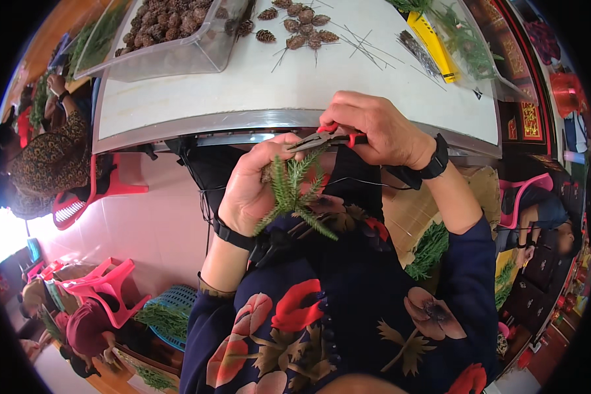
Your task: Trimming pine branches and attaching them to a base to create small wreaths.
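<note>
- Over the person's lap, just above the dark flower-printed top [354,295], the left hand [246,180] is closed with thumb against fingers, pinching a green needled sprig [284,187] whose tips fan out downward.
- Right hand [384,131]: curled around the red handles of a pair of pliers [308,141]; its palm is turned away, so how tightly it squeezes cannot be told.
- The pliers point leftward, their metal nose at the left fingertips and beside the sprig's upper end; whether they bite on anything is unclear.
- Black bands circle both wrists.
- Beyond the hands, a white table [269,88] with a metal edge carries a clear plastic tub [200,60] of pine cones at the left.
- Loose pine cones [305,27] lie right of the tub, with thin wires [368,49] scattered beside them.
- Farther right on the table rests a yellow package [433,46], near clear plastic with greenery [466,43].
- Off to the left, a co-worker in a patterned top [49,157] is by a pink stool [115,187].
</note>
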Tool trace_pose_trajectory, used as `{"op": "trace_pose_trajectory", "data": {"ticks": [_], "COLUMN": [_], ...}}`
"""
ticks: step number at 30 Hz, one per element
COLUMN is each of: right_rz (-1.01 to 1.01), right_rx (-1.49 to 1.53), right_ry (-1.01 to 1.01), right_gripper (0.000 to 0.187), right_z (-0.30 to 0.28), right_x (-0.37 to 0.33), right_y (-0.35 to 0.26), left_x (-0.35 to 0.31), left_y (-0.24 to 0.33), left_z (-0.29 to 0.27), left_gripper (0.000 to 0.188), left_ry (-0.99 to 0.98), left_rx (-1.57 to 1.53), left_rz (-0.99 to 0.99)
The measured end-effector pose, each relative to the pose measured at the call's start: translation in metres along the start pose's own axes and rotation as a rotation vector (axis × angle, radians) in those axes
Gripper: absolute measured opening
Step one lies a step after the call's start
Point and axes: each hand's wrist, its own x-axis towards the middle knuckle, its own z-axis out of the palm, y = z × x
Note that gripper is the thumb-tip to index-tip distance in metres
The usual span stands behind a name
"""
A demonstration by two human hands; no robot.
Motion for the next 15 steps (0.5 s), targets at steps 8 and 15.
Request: {"op": "trace_pose_trajectory", "data": {"ticks": [8, 15], "right_rz": [0.224, 0.218], "right_rx": [-0.074, -0.059], "right_ry": [-0.012, 0.049], "right_gripper": [0.025, 0.035], "right_z": [0.015, 0.011], "right_x": [-0.02, -0.022], "right_y": [-0.015, -0.01], "left_x": [-0.003, -0.004], "left_y": [-0.014, -0.013], "left_z": [0.017, 0.018], "left_gripper": [0.01, 0.008], "left_ry": [0.481, 0.467], "left_rx": [0.992, 0.936], "left_rz": [0.609, 0.558]}}
